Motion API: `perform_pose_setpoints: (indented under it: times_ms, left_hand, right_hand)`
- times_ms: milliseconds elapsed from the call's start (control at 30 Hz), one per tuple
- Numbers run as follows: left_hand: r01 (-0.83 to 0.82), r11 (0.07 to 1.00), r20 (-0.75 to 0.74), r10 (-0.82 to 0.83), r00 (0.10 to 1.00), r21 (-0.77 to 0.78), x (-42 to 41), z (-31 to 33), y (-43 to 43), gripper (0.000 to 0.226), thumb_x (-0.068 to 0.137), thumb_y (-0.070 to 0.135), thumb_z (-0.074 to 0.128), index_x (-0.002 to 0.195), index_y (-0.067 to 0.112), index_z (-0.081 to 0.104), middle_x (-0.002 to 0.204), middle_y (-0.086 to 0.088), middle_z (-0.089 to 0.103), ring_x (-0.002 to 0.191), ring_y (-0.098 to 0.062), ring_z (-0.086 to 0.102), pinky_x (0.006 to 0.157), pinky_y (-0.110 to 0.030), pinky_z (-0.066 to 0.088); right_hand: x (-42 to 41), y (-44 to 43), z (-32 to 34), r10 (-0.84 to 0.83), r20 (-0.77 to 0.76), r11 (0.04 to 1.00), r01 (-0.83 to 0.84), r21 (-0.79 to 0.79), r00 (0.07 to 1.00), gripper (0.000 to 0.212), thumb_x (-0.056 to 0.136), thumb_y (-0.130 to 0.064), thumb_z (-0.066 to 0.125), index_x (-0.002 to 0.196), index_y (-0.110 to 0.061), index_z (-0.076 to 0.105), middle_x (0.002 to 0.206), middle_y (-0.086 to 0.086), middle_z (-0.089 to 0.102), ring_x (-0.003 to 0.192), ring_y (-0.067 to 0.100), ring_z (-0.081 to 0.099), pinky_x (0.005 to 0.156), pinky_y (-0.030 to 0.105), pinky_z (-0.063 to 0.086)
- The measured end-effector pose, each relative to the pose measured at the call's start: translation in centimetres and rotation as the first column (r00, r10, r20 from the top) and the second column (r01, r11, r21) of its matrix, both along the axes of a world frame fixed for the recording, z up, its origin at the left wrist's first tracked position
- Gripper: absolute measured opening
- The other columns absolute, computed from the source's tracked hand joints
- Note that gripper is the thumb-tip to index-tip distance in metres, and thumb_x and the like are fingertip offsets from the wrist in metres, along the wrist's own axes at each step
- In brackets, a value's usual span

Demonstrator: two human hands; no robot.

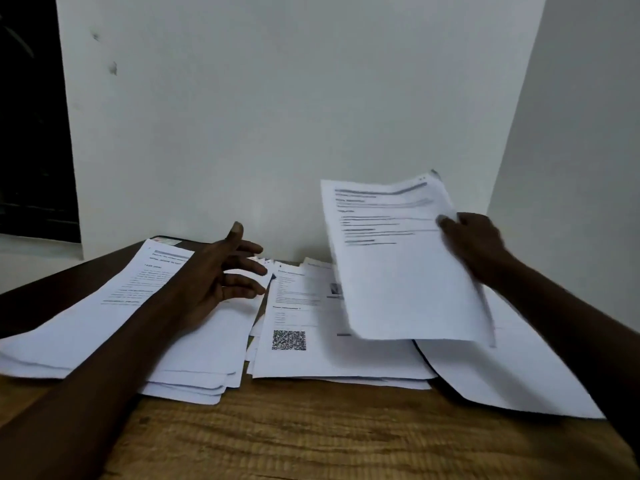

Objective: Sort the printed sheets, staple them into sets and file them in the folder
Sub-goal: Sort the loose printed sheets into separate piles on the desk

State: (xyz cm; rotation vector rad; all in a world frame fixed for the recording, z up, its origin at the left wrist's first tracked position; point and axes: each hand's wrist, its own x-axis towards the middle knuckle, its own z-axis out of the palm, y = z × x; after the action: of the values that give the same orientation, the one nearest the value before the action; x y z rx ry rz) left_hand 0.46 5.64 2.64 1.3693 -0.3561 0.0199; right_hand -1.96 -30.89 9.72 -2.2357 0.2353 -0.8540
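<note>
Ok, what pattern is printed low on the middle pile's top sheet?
A black-and-white QR code, on the top sheet; seen best in the head view.

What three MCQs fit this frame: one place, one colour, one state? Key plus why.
1. Where is the QR-code sheet?
A) on top of the middle pile
B) lifted off the table
C) hidden under the left forearm

2. The bare table front is:
A) white
B) brown wood grain
C) green

3. The right hand:
A) lies flat on the table
B) holds a stapler
C) has a grip on lifted sheets

Key:
1 A, it lies flat and face up, mid-table.
2 B, the grain shows near the camera.
3 C, it pinches their right edge, clear of the table.
</note>
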Motion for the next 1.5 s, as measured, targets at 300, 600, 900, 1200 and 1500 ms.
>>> perform_pose_setpoints:
  times_ms: [300, 600, 900, 1200, 1500]
  left_hand:
    - [-0.021, 0.999, 0.050, 0.019, 0.999, 0.035, 0.1, -0.5, 0.0, 0.093, 0.062, 0.071, 0.066, 0.121, -0.002, 0.062, 0.082, -0.015, 0.070, 0.060, -0.029, 0.069, 0.052, -0.029, 0.056]
    - [-0.052, 0.997, 0.060, 0.048, 0.997, 0.063, -0.2, -0.4, -0.4, 0.072, 0.086, 0.062, 0.058, 0.118, -0.002, 0.062, 0.080, -0.014, 0.069, 0.056, -0.027, 0.067, 0.048, -0.026, 0.054]
    - [-0.049, 0.997, 0.079, 0.043, 0.996, 0.065, -0.2, -0.5, -0.3, 0.081, 0.076, 0.069, 0.066, 0.116, -0.001, 0.062, 0.081, -0.014, 0.069, 0.056, -0.028, 0.067, 0.047, -0.026, 0.054]
    - [-0.048, 0.995, 0.087, 0.040, 0.995, 0.091, -0.1, -0.6, -0.5, 0.090, 0.059, 0.070, 0.068, 0.116, 0.000, 0.064, 0.080, -0.014, 0.070, 0.055, -0.027, 0.066, 0.047, -0.026, 0.053]
    - [-0.113, 0.988, 0.109, 0.102, 0.989, 0.108, -0.5, -0.4, -0.5, 0.067, 0.065, 0.068, 0.066, 0.098, 0.009, 0.072, 0.078, -0.011, 0.067, 0.052, -0.025, 0.062, 0.046, -0.025, 0.050]
  right_hand:
    - [-2.8, -11.8, -5.2, -0.311, -0.370, 0.920, 0.180, -0.349, 0.875, 0.027, 0.097, -0.036, 0.052, 0.094, -0.010, 0.058, 0.119, 0.023, 0.060, 0.107, 0.036, 0.056, 0.079, 0.033, 0.039]
    - [-1.9, -6.3, -7.3, -0.191, -0.211, 0.828, 0.042, -0.559, 0.959, 0.045, 0.093, -0.044, 0.058, 0.132, -0.022, 0.049, 0.132, 0.008, 0.052, 0.124, 0.031, 0.047, 0.099, 0.041, 0.042]
    - [-1.1, 3.5, -8.7, 0.032, -0.362, 0.725, -0.271, -0.634, 0.932, 0.027, 0.091, -0.037, 0.057, 0.118, -0.034, 0.060, 0.149, -0.001, 0.037, 0.139, 0.020, 0.030, 0.107, 0.044, 0.028]
    - [0.6, 1.2, -9.7, -0.088, -0.280, 0.850, -0.074, -0.522, 0.956, 0.020, 0.086, -0.020, 0.058, 0.098, -0.031, 0.069, 0.119, 0.000, 0.056, 0.118, 0.023, 0.050, 0.095, 0.041, 0.040]
    - [0.5, -0.2, -9.3, 0.078, 0.025, 0.978, -0.071, -0.194, 0.997, 0.013, 0.091, -0.023, 0.063, 0.100, -0.018, 0.071, 0.108, 0.001, 0.068, 0.102, 0.018, 0.061, 0.087, 0.029, 0.044]
